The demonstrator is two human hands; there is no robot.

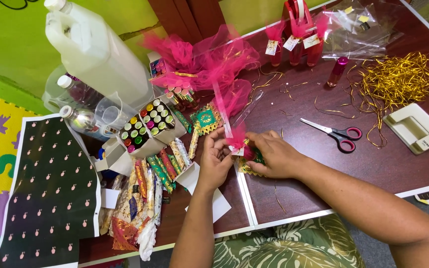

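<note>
Two hands meet over the dark wooden worktop (pixel 323 164), near its front edge, and between them sits a small favour bundle (pixel 247 151): a little item wrapped in pink netting, its gathered tuft sticking up, resting on a green and gold decorated piece. The left hand (pixel 215 160) pinches the netting at the neck with thumb and fingers (pixel 220 144), while the right hand (pixel 276 155) curls over the body of the bundle, its fingers closed around it and hiding most of what lies inside. The netting looks very light, soft and springy, likely to puff open the moment the pinch loosens, so the neck just below the tuft seems the right place to grip; squeezing the body probably does no harm, though the trim could crease. A pink net strip (pixel 223 111) runs up from the bundle toward a loose heap of pink netting (pixel 204 59) farther back. Finished wrapped bottles with tags (pixel 294 44) stand at the far edge, a tangle of gold cord (pixel 395 77) lies to the right, and scissors with pink handles (pixel 336 133) rest just beyond the right hand. Boxes of small capped vials (pixel 147 126) and decorated sleeves (pixel 167 164) sit to the left, beside a large white jug (pixel 95 49).
</note>
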